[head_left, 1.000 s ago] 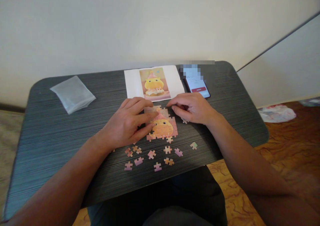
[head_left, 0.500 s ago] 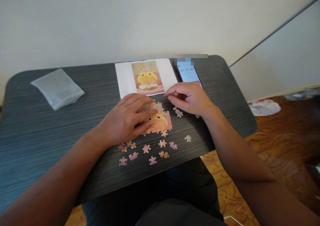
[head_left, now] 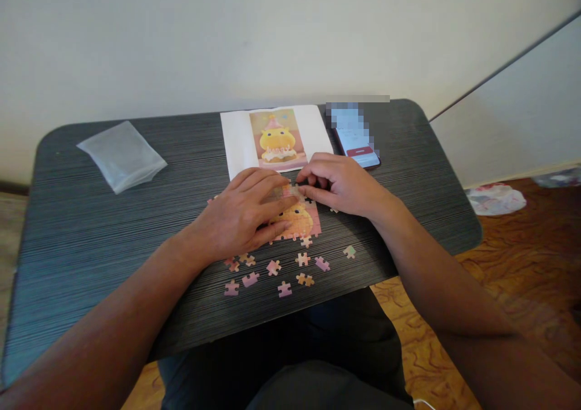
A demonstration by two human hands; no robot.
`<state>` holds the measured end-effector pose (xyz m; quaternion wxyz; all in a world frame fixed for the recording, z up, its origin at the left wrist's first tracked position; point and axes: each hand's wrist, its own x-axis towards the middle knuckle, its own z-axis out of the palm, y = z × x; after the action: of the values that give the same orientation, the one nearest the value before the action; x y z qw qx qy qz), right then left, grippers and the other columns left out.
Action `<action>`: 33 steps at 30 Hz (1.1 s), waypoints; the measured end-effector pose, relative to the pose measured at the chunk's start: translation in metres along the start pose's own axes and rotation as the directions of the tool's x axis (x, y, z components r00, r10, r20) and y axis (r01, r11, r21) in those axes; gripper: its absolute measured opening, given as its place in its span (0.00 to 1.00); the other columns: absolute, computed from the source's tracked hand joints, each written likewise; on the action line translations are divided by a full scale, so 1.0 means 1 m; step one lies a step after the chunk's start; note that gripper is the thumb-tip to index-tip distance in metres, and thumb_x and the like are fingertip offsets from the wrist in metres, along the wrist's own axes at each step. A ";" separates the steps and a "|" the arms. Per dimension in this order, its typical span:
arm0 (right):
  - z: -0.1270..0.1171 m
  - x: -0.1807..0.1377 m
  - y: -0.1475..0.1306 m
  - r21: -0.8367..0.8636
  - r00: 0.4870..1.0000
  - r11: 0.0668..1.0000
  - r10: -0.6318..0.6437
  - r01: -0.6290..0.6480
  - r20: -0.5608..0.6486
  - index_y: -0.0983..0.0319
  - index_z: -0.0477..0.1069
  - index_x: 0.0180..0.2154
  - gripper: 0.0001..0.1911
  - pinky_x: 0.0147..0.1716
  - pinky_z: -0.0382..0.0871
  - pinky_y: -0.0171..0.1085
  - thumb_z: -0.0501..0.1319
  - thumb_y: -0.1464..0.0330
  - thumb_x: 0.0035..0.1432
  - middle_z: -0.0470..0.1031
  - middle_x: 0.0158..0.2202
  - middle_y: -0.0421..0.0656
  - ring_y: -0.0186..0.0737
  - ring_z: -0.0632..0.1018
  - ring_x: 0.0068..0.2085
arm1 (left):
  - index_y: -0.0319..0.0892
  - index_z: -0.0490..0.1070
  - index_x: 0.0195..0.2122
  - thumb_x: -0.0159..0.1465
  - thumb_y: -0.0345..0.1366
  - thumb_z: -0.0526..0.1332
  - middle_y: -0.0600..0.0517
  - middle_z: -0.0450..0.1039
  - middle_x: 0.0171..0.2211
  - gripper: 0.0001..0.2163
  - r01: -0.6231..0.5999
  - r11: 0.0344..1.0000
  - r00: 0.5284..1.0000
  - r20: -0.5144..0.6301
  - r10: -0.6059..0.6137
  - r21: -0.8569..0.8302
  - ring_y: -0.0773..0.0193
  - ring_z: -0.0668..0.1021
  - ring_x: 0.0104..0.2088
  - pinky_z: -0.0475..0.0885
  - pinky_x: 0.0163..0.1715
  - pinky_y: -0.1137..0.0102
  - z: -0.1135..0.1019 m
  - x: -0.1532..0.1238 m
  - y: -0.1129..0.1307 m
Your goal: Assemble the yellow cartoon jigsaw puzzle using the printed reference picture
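Head view: my left hand [head_left: 236, 222] is lying flat, fingers apart, on the half-built puzzle [head_left: 305, 222] on the desk [head_left: 91, 228]. My right hand [head_left: 347, 186] is touching its top edge, fingers bunched; I cannot tell if they are gripping anything.

We're looking forward and down from head height, close over the dark table [head_left: 91, 216], wall [head_left: 227, 34] just beyond.

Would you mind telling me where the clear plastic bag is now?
In the head view, the clear plastic bag lies at the far left corner of the table, left of the printed picture.
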<state>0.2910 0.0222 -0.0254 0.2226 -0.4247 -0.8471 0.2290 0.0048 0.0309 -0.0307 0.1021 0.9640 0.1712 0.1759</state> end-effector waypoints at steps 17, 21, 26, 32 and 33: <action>0.004 0.002 -0.008 0.038 0.992 0.991 0.128 -0.128 0.016 0.61 0.77 0.44 0.04 0.37 0.62 0.39 0.68 0.70 0.68 0.76 0.37 0.39 0.37 0.74 0.35 | 0.41 0.76 0.65 0.79 0.44 0.61 0.37 0.75 0.63 0.19 -0.013 1.000 1.000 0.008 0.013 0.027 0.40 0.75 0.67 0.71 0.69 0.41 -0.001 0.003 0.001; 0.005 0.003 -0.008 0.093 0.986 0.982 0.163 -0.164 0.018 0.60 0.76 0.43 0.02 0.36 0.62 0.40 0.67 0.70 0.68 0.76 0.35 0.38 0.36 0.73 0.34 | 0.40 0.77 0.65 0.79 0.44 0.61 0.36 0.76 0.64 0.19 -0.019 0.999 1.000 0.001 0.019 0.029 0.40 0.76 0.67 0.71 0.69 0.41 0.000 0.002 0.001; 0.006 0.004 -0.007 0.110 0.985 0.979 0.174 -0.175 0.015 0.60 0.77 0.41 0.02 0.35 0.62 0.40 0.68 0.69 0.67 0.76 0.34 0.38 0.36 0.73 0.32 | 0.34 0.77 0.64 0.78 0.42 0.61 0.34 0.78 0.62 0.21 -0.008 1.000 1.000 -0.026 0.008 -0.003 0.40 0.77 0.65 0.72 0.69 0.43 0.001 0.001 -0.001; 0.006 0.005 -0.006 0.105 0.982 0.976 0.188 -0.189 0.021 0.60 0.77 0.41 0.02 0.35 0.63 0.40 0.68 0.69 0.67 0.77 0.34 0.39 0.35 0.73 0.32 | 0.32 0.79 0.62 0.78 0.40 0.61 0.34 0.79 0.61 0.19 0.012 1.000 1.000 -0.003 -0.012 0.007 0.40 0.78 0.65 0.71 0.70 0.43 0.000 0.004 0.001; 0.006 0.006 -0.007 0.105 0.981 0.975 0.193 -0.194 0.020 0.60 0.77 0.41 0.02 0.35 0.62 0.41 0.68 0.69 0.67 0.77 0.34 0.39 0.36 0.74 0.32 | 0.32 0.79 0.61 0.78 0.40 0.61 0.34 0.79 0.61 0.19 0.012 1.000 1.000 -0.004 -0.012 0.008 0.40 0.79 0.64 0.71 0.70 0.43 0.000 0.004 0.002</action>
<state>0.2803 0.0221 -0.0253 0.2174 -0.4917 -0.7893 0.2966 0.0091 0.0305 -0.0287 0.0991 0.9630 0.1780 0.1767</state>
